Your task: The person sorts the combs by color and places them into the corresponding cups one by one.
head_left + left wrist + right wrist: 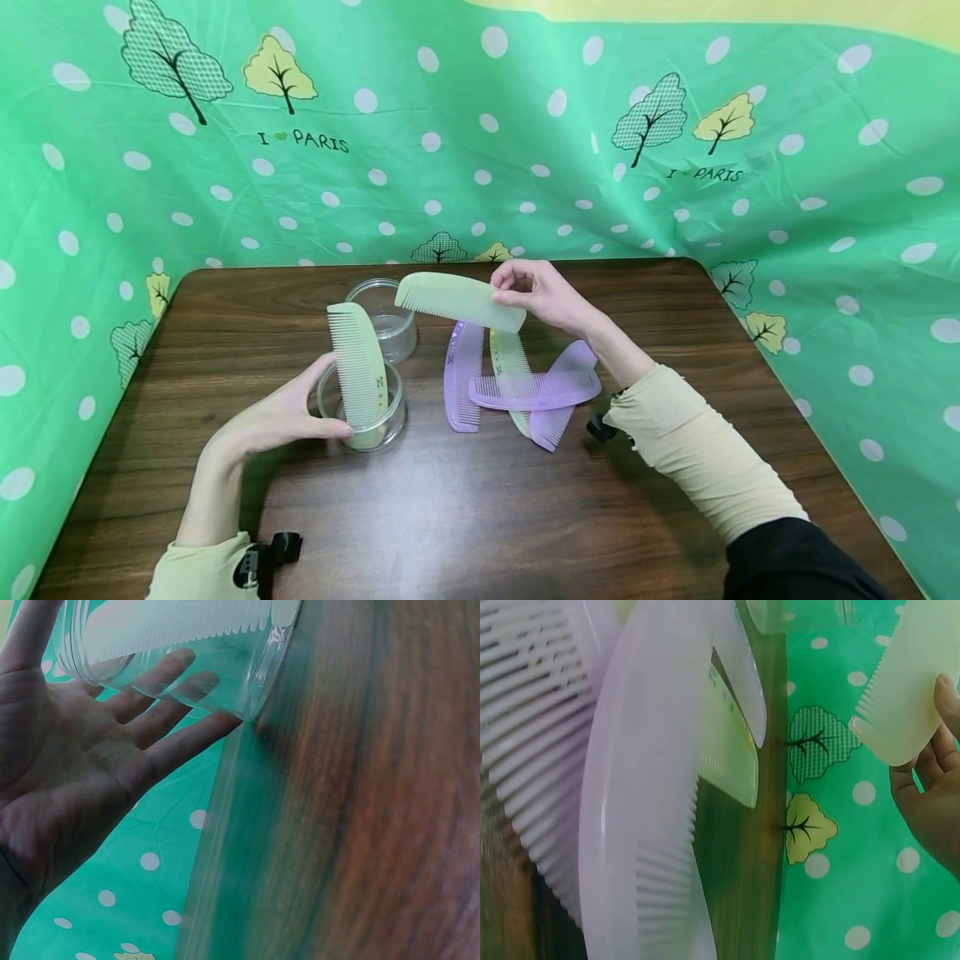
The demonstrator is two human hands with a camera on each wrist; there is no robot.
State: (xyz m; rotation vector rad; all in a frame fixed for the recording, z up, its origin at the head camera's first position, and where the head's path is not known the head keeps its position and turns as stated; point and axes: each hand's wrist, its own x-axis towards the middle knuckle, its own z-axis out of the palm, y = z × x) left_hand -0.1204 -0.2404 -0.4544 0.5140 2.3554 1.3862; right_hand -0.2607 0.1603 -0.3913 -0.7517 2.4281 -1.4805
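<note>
My left hand (281, 417) holds a clear round jar (399, 408) on the table, thumb at the front and fingers round the far side. In the left wrist view those fingers (180, 739) lie along the jar's wall. A pale green comb (358, 358) stands upright in this jar, its teeth facing left. Over the back of the table, my right hand (547, 296) pinches a second pale green comb (457, 298) by one end, teeth downward. The right wrist view shows its thumb (946, 705) flat against that comb.
A second clear jar (401, 343) stands behind the first. Below the raised comb lies a loose pile: a purple comb (463, 379), a green comb (510, 362), another purple comb (543, 392) across it and a further purple one (553, 429). Green dotted cloth (480, 133) hangs behind the table.
</note>
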